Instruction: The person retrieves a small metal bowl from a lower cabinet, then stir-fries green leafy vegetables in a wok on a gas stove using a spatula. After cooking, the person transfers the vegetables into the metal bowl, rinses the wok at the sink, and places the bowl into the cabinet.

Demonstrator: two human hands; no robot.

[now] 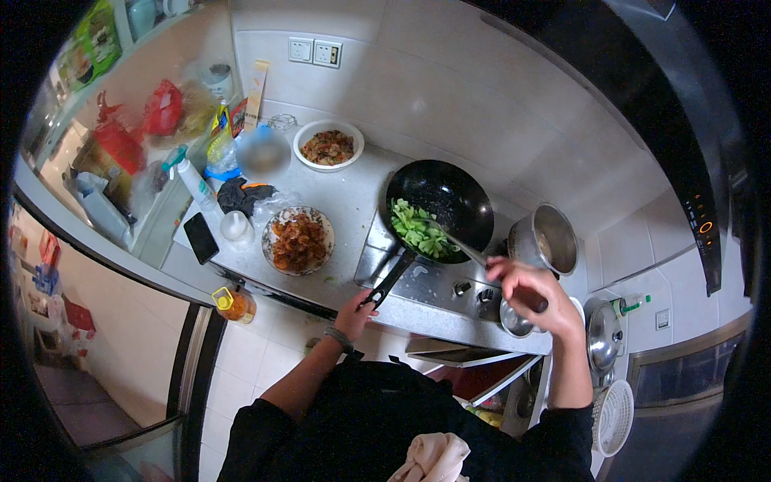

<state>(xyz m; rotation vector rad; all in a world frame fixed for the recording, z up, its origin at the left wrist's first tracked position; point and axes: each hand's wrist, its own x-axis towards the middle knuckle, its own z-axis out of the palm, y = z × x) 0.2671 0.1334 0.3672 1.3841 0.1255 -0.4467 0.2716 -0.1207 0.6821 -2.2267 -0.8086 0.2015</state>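
Note:
A black wok (461, 190) stands on the gas hob (437, 278), tilted a little, with chopped green vegetables (420, 229) gathered at its left and near side. My left hand (355, 314) grips the end of the wok's black handle (391, 278). In my right hand (530, 294), slightly blurred, is the handle of a metal spatula or ladle (464, 246); its far end reaches into the greens. Left of the hob, a patterned plate (328, 238) holds reddish-brown cooked food (298, 242). Behind it is a white bowl (360, 150) of another cooked dish.
A metal pot (542, 241) stands right of the wok, with a small metal bowl (515, 319) near the counter edge. A phone (200, 238), a white bottle (237, 229) and a spray bottle (196, 184) stand left. Below, a cabinet door (458, 355) hangs open.

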